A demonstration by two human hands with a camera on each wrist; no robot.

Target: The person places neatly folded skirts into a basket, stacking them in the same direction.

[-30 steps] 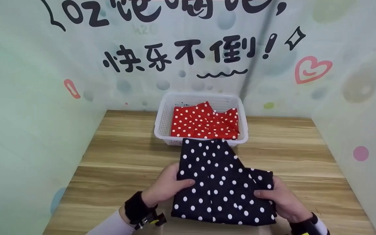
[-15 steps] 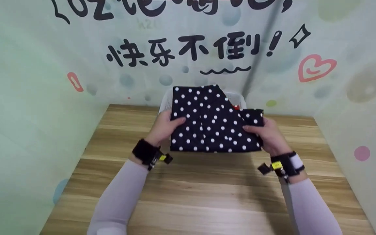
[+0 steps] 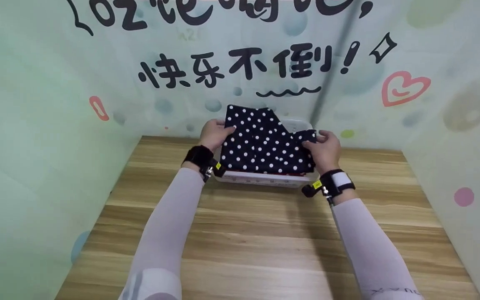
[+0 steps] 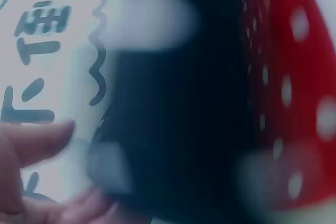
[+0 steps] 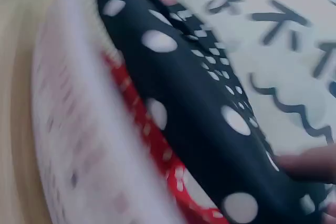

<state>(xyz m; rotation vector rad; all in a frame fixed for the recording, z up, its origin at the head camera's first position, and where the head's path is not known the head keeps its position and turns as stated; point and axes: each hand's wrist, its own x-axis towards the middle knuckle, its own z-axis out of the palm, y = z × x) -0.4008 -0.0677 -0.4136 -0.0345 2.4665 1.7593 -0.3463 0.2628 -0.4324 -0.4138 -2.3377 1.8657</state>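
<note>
A folded black cloth with white polka dots (image 3: 261,141) lies over the white plastic basket (image 3: 261,181), its back edge raised above the rim. At its left edge my left hand (image 3: 217,133) holds it, thumb on top. My right hand (image 3: 325,148) holds the right edge the same way, some fingers showing beyond the cloth. Under the black cloth, a red polka-dot cloth (image 5: 136,98) sits inside the basket; in the head view only a thin red strip shows. Blur softens the left wrist view, where black cloth (image 4: 178,108) fills the middle.
The basket stands on a wood-grain table (image 3: 248,241), close to the back wall. A printed backdrop (image 3: 240,66) with black lettering rises behind it. Pale side walls (image 3: 36,146) flank the table left and right. Both forearms reach across the table.
Both hands have carried the black cloth forward, away from the body, and lowered it onto the red cloth in the basket. The red cloth is now almost fully covered.
</note>
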